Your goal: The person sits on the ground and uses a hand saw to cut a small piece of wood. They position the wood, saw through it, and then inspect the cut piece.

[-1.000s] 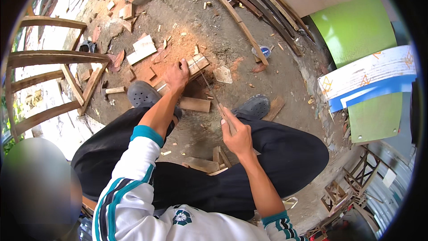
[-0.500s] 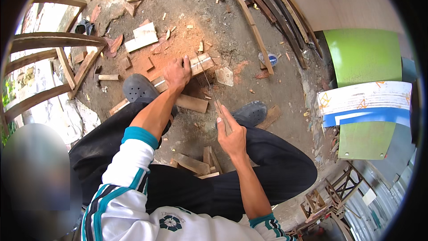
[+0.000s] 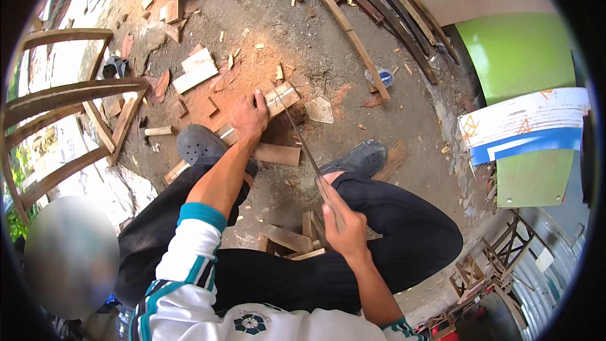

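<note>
My left hand (image 3: 250, 117) presses down on a wooden strip (image 3: 290, 94) with a pale stripe along it, its fingers curled over the wood. The strip runs slantwise from beside my left shoe (image 3: 201, 144) up to the right. Across its far right end lies the thin blade of a handsaw (image 3: 305, 145). My right hand (image 3: 346, 228) is closed round the saw's handle, back near my right knee. Under the strip, another flat wood piece (image 3: 278, 154) sticks out between my feet. Reddish sawdust covers the ground beyond the cut.
Wood offcuts (image 3: 197, 69) are scattered ahead, with more blocks (image 3: 287, 237) between my legs. A wooden frame (image 3: 76, 91) stands at left. Long boards (image 3: 353, 35) lie at upper right, near a green panel (image 3: 517, 57). My right shoe (image 3: 360, 158) is close to the blade.
My right hand has drawn the saw back toward my body, so more blade shows between the strip and my hand. My left hand stays on the strip. The view has shifted slightly.
</note>
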Demonstrator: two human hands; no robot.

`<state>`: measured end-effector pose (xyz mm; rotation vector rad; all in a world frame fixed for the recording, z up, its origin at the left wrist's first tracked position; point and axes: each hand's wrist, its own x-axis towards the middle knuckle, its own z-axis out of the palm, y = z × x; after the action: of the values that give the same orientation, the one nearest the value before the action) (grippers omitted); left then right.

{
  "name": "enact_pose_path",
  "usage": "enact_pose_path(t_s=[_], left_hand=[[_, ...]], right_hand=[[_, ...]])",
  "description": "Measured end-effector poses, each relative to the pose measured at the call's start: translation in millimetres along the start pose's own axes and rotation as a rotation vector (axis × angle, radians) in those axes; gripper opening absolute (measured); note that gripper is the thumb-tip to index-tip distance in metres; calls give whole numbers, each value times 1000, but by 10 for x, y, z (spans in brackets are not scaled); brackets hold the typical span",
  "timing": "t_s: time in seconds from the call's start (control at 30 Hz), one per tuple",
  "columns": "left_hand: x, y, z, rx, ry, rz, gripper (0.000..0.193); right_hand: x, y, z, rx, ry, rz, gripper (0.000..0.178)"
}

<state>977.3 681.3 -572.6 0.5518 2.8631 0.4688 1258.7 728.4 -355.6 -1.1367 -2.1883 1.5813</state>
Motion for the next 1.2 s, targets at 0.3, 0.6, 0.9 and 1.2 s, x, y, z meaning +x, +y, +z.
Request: enact_pose_path(t_s=[0.3, 0.6, 0.9, 1.2], left_hand=[[-102, 29, 17, 3, -9, 41, 50], [-112, -17, 19, 59, -9, 25, 49], [-106, 15, -48, 26, -55, -48, 52], [-82, 39, 40, 36, -44, -23, 52]], right_hand=[[617, 521, 505, 2, -32, 79, 36], [385, 606, 196, 73, -63, 55, 38], [-38, 150, 41, 9, -4, 2, 44], [830, 577, 726, 26, 47, -18, 44]])
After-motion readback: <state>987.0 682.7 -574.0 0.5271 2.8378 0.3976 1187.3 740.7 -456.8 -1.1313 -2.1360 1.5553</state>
